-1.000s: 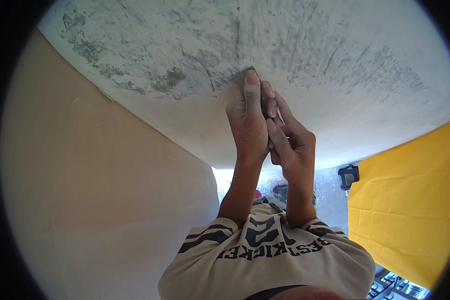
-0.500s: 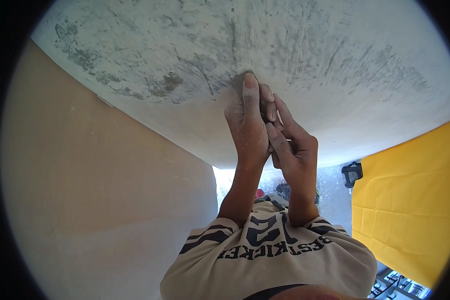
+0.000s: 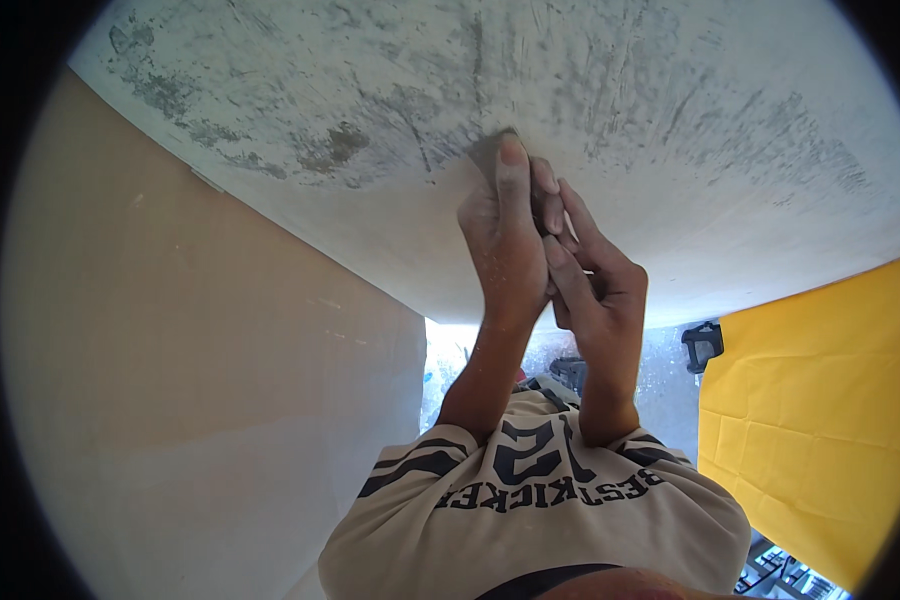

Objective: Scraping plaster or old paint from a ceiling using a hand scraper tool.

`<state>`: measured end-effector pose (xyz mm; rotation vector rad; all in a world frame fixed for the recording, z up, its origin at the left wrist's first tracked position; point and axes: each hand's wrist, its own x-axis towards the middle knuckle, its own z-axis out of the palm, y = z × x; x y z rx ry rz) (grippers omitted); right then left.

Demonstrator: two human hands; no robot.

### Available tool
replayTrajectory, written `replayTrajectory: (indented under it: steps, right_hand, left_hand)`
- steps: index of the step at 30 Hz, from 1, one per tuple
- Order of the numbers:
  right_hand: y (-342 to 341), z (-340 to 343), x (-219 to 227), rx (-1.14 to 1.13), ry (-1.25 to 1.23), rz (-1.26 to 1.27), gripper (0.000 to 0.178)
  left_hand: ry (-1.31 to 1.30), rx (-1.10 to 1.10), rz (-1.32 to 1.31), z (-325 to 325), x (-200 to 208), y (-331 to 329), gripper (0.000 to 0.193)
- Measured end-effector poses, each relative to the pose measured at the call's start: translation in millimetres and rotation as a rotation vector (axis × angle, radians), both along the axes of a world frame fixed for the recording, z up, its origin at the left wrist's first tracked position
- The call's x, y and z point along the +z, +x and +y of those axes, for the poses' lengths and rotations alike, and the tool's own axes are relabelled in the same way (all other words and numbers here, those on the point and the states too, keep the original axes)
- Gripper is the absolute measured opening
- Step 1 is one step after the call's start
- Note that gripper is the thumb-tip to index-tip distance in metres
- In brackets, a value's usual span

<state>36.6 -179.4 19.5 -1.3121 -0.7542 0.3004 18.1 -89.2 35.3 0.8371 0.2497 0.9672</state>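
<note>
While both arms reach overhead, this is how things lie, nearest first.
Shirt: a beige shirt (image 3: 540, 510) with dark lettering fills the lower edge, below the hands.
Left hand (image 3: 505, 240): clenched around a scraper blade (image 3: 485, 150), forefinger laid along it, seemingly to press its edge flat.
Right hand (image 3: 595, 290): just beside the left, fingers wrapped against it, apparently bracing; what it grips is hidden.
Ceiling (image 3: 620, 90): grey-streaked plaster, touched by the blade directly above the hands.
Wall (image 3: 200, 370): plain beige, left of the hands.
Yellow sheet (image 3: 820, 420): right, well apart.
</note>
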Motion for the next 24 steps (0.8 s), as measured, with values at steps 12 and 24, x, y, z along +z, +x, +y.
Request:
replayTrajectory:
  steps: [12, 24]
  right_hand:
    - [3.6, -5.5, 7.0, 0.036, -0.059, 0.028, 0.045]
    - [-6.4, -11.9, 10.8, 0.053, -0.038, 0.14, 0.045]
  left_hand:
    - [0.002, 0.001, -0.016, -0.1, -5.6, 3.1, 0.048]
    - [0.007, -0.041, -0.031, 0.5, 1.9, -2.5, 0.049]
